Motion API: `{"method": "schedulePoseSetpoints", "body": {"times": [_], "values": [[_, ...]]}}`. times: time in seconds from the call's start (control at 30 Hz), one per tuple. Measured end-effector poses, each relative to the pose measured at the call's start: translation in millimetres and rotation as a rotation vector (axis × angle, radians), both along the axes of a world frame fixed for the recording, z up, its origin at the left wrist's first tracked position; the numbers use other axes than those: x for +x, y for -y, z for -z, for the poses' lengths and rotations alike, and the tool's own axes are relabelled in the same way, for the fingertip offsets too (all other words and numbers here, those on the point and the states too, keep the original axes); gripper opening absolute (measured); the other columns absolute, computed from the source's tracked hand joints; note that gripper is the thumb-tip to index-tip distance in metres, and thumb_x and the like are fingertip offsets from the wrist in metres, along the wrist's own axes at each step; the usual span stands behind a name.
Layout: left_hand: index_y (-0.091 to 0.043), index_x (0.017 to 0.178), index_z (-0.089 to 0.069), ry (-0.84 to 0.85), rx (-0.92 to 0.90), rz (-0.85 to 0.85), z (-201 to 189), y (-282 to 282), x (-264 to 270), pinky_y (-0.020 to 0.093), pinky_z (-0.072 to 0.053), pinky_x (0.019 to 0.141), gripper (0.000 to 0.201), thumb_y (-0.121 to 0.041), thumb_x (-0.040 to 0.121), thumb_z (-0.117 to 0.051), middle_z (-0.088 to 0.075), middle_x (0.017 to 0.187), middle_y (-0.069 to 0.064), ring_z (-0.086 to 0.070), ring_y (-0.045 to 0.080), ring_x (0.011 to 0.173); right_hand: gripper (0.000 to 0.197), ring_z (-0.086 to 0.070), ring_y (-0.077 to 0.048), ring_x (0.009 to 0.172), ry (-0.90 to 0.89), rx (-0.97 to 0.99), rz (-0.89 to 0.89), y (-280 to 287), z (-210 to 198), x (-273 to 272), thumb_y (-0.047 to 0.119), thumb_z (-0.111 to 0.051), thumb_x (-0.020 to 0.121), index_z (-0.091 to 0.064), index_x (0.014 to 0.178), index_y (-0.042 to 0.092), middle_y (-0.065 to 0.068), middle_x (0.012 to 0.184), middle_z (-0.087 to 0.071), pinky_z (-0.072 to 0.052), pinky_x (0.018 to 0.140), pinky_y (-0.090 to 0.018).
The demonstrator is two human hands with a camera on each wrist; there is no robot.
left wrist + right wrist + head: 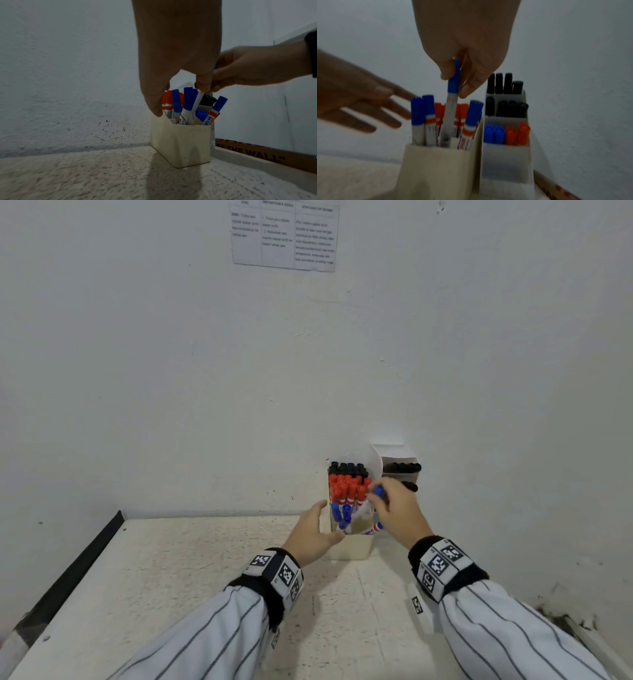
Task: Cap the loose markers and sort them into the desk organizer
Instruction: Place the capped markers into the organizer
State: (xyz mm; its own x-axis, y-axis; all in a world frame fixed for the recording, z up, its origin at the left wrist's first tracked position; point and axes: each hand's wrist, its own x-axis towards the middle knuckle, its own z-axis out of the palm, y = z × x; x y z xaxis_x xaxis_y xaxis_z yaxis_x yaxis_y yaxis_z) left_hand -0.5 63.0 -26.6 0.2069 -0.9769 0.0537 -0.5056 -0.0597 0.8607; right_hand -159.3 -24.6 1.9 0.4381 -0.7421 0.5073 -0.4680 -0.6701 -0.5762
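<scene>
Blue-capped white marker point(453, 94) hung upright, long axis vertical, cap at 12 o'clock, pinched at the cap by right hand point(397, 508). Barrel tip was already inside the front compartment of the cream plastic desk organizer point(440, 166), directly at 6 o'clock from the grip. Left hand point(313, 534), fingers spread and holding nothing, sat at the organizer's 9 o'clock side. Judged: straight lowering remained.
</scene>
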Motion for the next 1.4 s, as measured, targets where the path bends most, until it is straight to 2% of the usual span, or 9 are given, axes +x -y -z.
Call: {"method": "schedulePoseSetpoints", "body": {"times": [0.1,0.2,0.3,0.53,0.83,1.07,1.17,1.27,1.4], "values": [[-0.009,0.14,-0.033,0.004,-0.077,0.032,-0.6,12.7,-5.6,0.012,-0.032,0.087,0.067,-0.017,0.083,-0.068,-0.044,0.126,-0.007,-0.045,0.01,0.113,0.019,-0.054,-0.014,0.09,-0.154,0.035,0.022,6.9,25.3,-1.3,0.016,-0.061,0.087,-0.059,0.105,0.019,0.001,0.095,-0.06,-0.045,0.083,-0.029],[-0.009,0.14,-0.035,0.059,-0.101,0.025,7.7,27.0,-7.1,0.016,-0.034,0.095,0.07,-0.023,0.081,-0.071,-0.046,0.134,0.002,-0.046,0.013,0.119,0.03,-0.047,-0.012,0.106,-0.337,0.126,-0.035,8.9,30.5,-1.5,0.026,-0.059,0.089,-0.06,0.119,0.023,0.0,0.108,-0.055,-0.034,0.084,-0.019],[-0.01,0.124,-0.049,0.054,-0.149,-0.012,11.6,34.3,-10.0,0.006,-0.038,0.079,0.048,-0.011,0.081,-0.07,-0.057,0.113,0.004,-0.053,0.01,0.096,0.047,-0.031,-0.003,0.122,-0.261,0.192,-0.17,11.8,32.8,-2.5,0.009,-0.064,0.083,-0.051,0.128,0.016,0.008,0.13,-0.034,-0.024,0.098,-0.01],[-0.01,0.117,-0.06,0.027,-0.26,-0.048,14.0,34.9,-11.1,-0.001,-0.039,0.071,0.042,0.012,0.082,-0.049,-0.063,0.1,0.002,-0.055,0.009,0.085,0.046,-0.055,-0.015,0.107,-0.163,0.247,-0.11,16.7,37.7,2.0,-0.004,-0.063,0.078,-0.054,0.121,0.011,-0.002,0.114,-0.057,-0.042,0.087,-0.013],[-0.008,0.105,-0.065,0.009,-0.182,-0.055,17.4,32.6,-9.3,0.008,-0.044,0.079,0.029,0.004,0.079,-0.063,-0.062,0.093,-0.002,-0.057,0.011,0.088,0.032,-0.054,-0.006,0.093,-0.121,0.214,-0.162,12.9,43.5,9.3,0.002,-0.064,0.08,-0.063,0.108,0.014,0.007,0.099,-0.06,-0.035,0.075,0.0],[-0.008,0.139,-0.032,-0.041,-0.007,-0.123,25.2,22.6,-10.1,0.013,-0.027,0.092,0.059,-0.003,0.086,-0.058,-0.038,0.137,0.002,-0.036,0.018,0.13,0.034,-0.046,-0.013,0.103,0.287,0.31,0.118,5.9,55.9,-2.3,-0.004,-0.047,0.081,-0.05,0.11,0.013,-0.004,0.112,-0.051,-0.038,0.086,-0.018],[-0.009,0.144,-0.024,-0.149,0.195,-0.07,28.5,17.3,-12.0,0.017,-0.034,0.092,0.064,0.006,0.086,-0.045,-0.04,0.133,0.0,-0.04,0.022,0.129,0.036,-0.051,-0.02,0.108,0.097,0.475,0.232,10.5,70.9,-7.2,-0.008,-0.041,0.088,-0.053,0.119,0.004,-0.011,0.122,-0.056,-0.034,0.087,-0.021],[-0.019,0.143,-0.03,-0.185,0.256,0.015,36.6,19.5,-11.8,0.037,-0.044,0.1,0.07,0.004,0.079,-0.046,-0.05,0.131,0.003,-0.049,0.023,0.12,0.044,-0.05,-0.018,0.113,0.009,0.474,0.152,10.6,69.0,-4.8,-0.009,-0.038,0.09,-0.049,0.13,0.004,-0.011,0.131,-0.053,-0.034,0.085,-0.016],[-0.02,0.138,-0.034,-0.228,0.246,0.056,39.8,23.5,-8.7,0.037,-0.048,0.093,0.067,0.0,0.076,-0.049,-0.055,0.125,0.006,-0.054,0.024,0.113,0.053,-0.041,-0.008,0.117,0.009,0.523,-0.053,13.6,43.8,2.5,-0.006,-0.039,0.093,-0.029,0.143,0.011,0.003,0.128,-0.043,-0.03,0.084,-0.005]]}}
